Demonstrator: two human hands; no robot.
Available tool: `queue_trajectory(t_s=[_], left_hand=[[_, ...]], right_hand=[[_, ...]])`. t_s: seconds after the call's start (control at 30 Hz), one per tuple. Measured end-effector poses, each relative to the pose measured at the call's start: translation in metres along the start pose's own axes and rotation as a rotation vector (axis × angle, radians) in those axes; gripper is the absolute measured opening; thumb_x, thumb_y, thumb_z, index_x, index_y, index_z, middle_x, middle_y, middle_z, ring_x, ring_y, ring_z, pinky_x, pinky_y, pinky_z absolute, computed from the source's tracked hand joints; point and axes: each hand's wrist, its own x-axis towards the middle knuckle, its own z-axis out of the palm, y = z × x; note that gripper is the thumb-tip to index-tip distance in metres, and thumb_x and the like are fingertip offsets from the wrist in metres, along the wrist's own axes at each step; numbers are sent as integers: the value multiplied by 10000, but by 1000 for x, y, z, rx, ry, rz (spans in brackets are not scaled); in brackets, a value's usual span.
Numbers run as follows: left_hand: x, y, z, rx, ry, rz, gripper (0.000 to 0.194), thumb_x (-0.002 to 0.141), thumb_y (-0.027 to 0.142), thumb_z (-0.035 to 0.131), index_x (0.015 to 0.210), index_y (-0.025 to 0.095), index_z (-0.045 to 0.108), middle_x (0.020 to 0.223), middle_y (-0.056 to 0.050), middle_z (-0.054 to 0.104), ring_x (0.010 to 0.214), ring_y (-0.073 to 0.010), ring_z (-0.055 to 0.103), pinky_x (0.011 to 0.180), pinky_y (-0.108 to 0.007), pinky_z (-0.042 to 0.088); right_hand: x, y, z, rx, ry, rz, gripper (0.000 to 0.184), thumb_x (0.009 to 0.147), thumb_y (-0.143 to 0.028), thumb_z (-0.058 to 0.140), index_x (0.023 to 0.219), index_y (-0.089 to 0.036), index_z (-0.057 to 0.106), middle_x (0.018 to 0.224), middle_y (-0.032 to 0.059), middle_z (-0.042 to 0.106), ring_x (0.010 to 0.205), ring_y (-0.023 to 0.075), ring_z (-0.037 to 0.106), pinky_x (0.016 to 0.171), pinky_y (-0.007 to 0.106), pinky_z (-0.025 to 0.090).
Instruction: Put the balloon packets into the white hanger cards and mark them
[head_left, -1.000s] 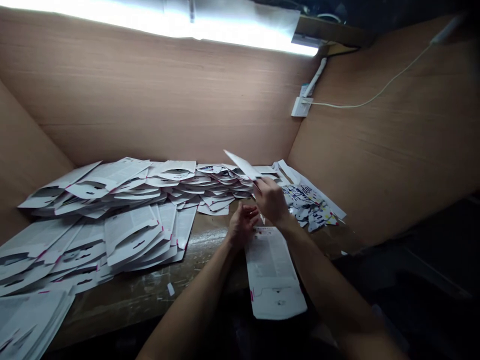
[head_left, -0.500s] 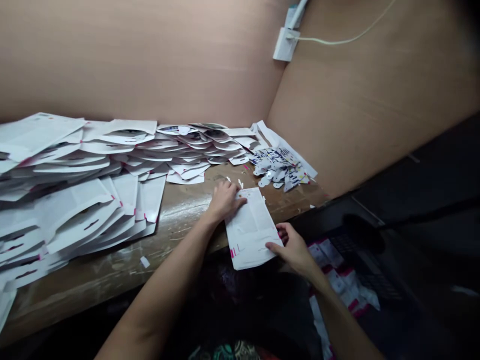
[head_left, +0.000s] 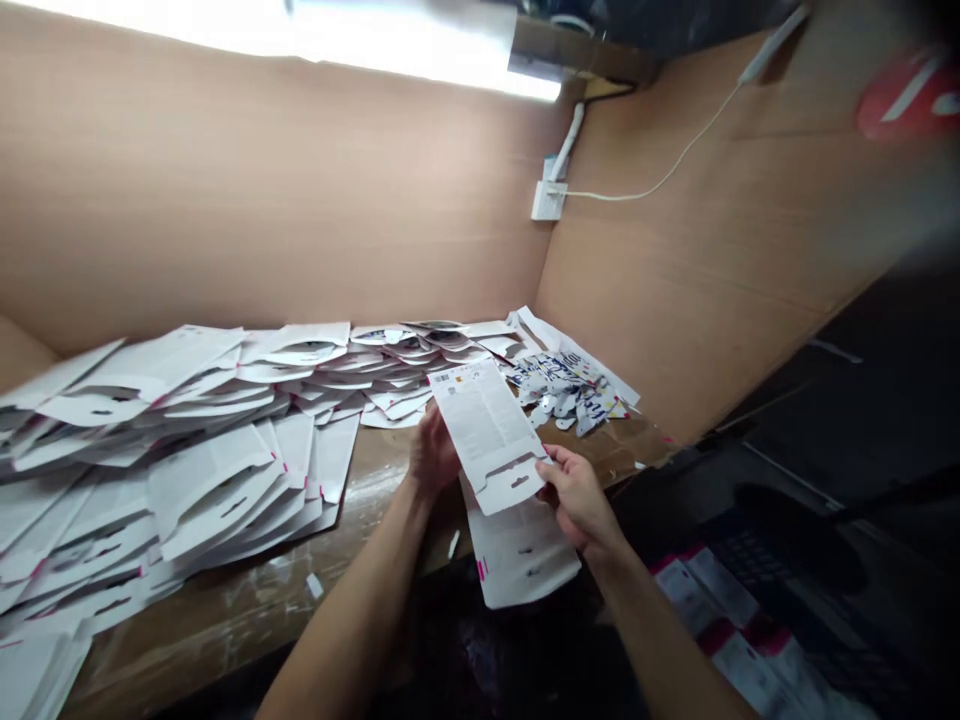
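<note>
**Card raised over the bench, its fine print showing**

Since the moment before, the hands have moved off the sheet they pressed flat and now lift a white printed card between them, above the bench and tilted toward the wearer. The right hand pinches the card's lower edge beside its slotted hanger tab, thumb on top. The left hand is curled closed behind the card's left side, with its fingers partly hidden. Columns of small text and a little colour block cover the card's face, all too tiny to read. Below it, a matching card with pink marks on its side lies at the edge of the wooden workbench. Overlapping stacks of similar cards spread to the left, a heap of navy-printed cut-outs lies beyond the hands, and pink-edged sheets sit low on the right.
</note>
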Motion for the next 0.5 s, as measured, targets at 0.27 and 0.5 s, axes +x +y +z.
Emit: queue_trajectory(t_s=[0.27, 0.5], left_hand=[[-25, 9, 12, -257, -325, -268, 1102, 746, 893, 655, 1516, 114, 538, 1463, -224, 638, 1427, -475, 518, 1191, -635, 386], [-19, 14, 12, -281, -293, -410, 1261, 629, 1063, 519, 1490, 143, 560, 1350, -246, 699, 1308, -514, 606, 1041, -678, 494]], right_hand=[[-2, 6, 45, 169, -160, 186, 366, 681, -339, 802, 985, -173, 683, 662, -41, 602, 486, 75, 410, 427, 199, 343], [-5, 23, 51, -103, -209, -39, 418, 840, -457, 692, 1178, -213, 663, 784, 3, 684, 514, 145, 507, 448, 271, 423]])
